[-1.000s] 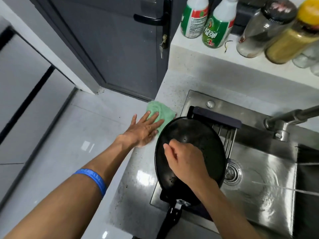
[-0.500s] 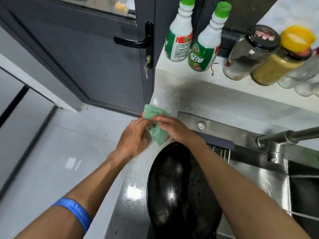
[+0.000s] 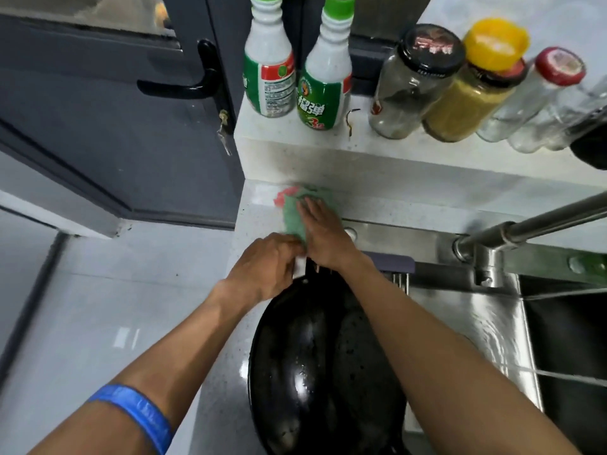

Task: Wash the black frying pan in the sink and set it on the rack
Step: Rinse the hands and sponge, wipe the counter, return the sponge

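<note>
The black frying pan lies wet and shiny over the left end of the steel sink, with neither hand on it. A green cloth with a reddish corner is spread on the counter just behind the pan. My right hand presses flat on the cloth, fingers straight. My left hand has curled fingers and pinches the cloth's near edge, where a small white tag shows. The rack, dark-framed with metal rods, peeks out from under my right forearm.
A steel faucet reaches in from the right above the sink. On the raised ledge behind stand two green-capped bottles and several glass jars. A dark door with a black handle stands left of the counter.
My right hand left the pan and joined the left at the cloth, which slid farther back on the counter. The right hand now lies flat on it.
</note>
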The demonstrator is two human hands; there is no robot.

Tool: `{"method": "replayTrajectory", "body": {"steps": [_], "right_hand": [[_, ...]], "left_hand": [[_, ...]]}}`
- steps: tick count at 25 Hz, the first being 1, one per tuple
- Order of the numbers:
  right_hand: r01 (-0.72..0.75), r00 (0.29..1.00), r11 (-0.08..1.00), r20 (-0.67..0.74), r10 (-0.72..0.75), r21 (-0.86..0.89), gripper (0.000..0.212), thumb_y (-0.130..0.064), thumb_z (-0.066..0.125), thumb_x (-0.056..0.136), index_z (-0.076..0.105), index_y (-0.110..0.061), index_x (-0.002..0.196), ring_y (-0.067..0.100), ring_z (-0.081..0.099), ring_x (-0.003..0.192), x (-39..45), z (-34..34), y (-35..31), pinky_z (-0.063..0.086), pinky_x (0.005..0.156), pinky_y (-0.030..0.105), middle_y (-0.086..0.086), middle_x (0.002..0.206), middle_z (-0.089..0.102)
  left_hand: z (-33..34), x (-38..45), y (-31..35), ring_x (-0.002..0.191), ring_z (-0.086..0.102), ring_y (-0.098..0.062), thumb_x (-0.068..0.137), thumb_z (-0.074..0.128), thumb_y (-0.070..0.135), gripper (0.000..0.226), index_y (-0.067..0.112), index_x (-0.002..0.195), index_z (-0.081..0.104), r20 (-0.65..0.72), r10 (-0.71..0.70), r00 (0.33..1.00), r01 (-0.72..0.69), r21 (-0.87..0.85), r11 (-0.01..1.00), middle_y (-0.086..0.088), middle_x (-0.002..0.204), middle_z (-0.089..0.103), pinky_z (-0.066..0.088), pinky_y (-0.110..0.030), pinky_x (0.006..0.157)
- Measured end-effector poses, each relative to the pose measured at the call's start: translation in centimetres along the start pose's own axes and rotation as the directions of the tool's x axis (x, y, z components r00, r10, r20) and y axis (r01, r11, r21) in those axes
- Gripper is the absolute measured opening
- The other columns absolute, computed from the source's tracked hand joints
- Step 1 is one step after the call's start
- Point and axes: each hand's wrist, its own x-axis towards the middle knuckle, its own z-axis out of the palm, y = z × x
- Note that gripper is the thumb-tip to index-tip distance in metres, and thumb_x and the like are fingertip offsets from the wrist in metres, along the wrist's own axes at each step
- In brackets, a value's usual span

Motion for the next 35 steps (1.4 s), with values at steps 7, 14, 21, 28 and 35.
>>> {"method": "replayTrajectory", "body": {"steps": [7,14,21,28,35], "right_hand": [[-0.145,0.989,0.980,-0.012,0.148,0.137,0.078,-0.029,0.051,0.101,0.001,-0.009,0.158,0.030,-0.002,0.154,-4.4,-1.8,6.7,0.003,0.123,0.037,0.011,0.167,-0.002],[-0.185,0.970,0.971,-0.132,0.205,0.150,0.076,-0.038,0.037,0.097,0.003,-0.007,0.158,0.031,0.003,0.154,-6.2,-0.6,9.7,0.006,0.123,0.040,0.014,0.167,0.001],[-0.463,0.848,0.866,-0.191,0.494,0.188,0.074,-0.039,0.038,0.101,-0.002,-0.017,0.159,0.030,-0.005,0.154,-9.7,0.5,14.1,-0.001,0.124,0.041,0.017,0.166,-0.008],[-0.500,0.559,0.739,-0.484,0.673,0.451,0.026,-0.013,0.049,0.099,0.064,-0.010,0.120,0.032,0.062,0.107,-12.6,2.2,12.9,0.048,0.086,0.037,0.014,0.120,0.067],[0.431,0.521,-0.471,0.213,0.826,0.770,0.019,-0.011,0.043,0.104,0.062,-0.012,0.106,0.026,0.065,0.093,-23.1,3.1,5.4,0.051,0.086,0.034,0.013,0.104,0.069]], "left_hand": [[2.4,6.6,4.4,0.118,0.043,-0.031,0.076,0.073,0.039,0.058,0.017,0.125,0.052,0.205,-0.050,0.977,0.006,0.210,0.978,-0.009,0.129,0.046,0.044,-0.041,0.084],[3.7,7.4,5.3,0.118,0.042,-0.030,0.078,0.073,0.038,0.071,0.018,0.136,0.037,0.164,-0.077,0.984,-0.012,0.482,0.876,-0.007,0.135,0.037,0.051,-0.041,0.069],[3.5,7.2,4.9,0.117,0.041,-0.028,0.071,0.081,0.032,0.066,0.020,0.126,0.047,0.137,-0.095,0.986,0.040,0.359,0.933,-0.002,0.130,0.042,0.051,-0.042,0.073],[2.5,7.4,6.8,0.103,0.056,-0.026,0.074,0.080,0.028,0.033,0.019,0.101,0.063,0.126,-0.331,0.935,0.340,-0.056,0.939,-0.006,0.112,0.059,0.045,-0.030,0.081],[4.6,0.2,18.1,0.089,0.065,-0.012,0.086,0.066,0.008,0.015,0.022,0.092,0.067,-0.170,-0.402,0.900,0.223,-0.612,0.759,0.005,0.098,0.070,0.049,-0.026,0.087]]}}
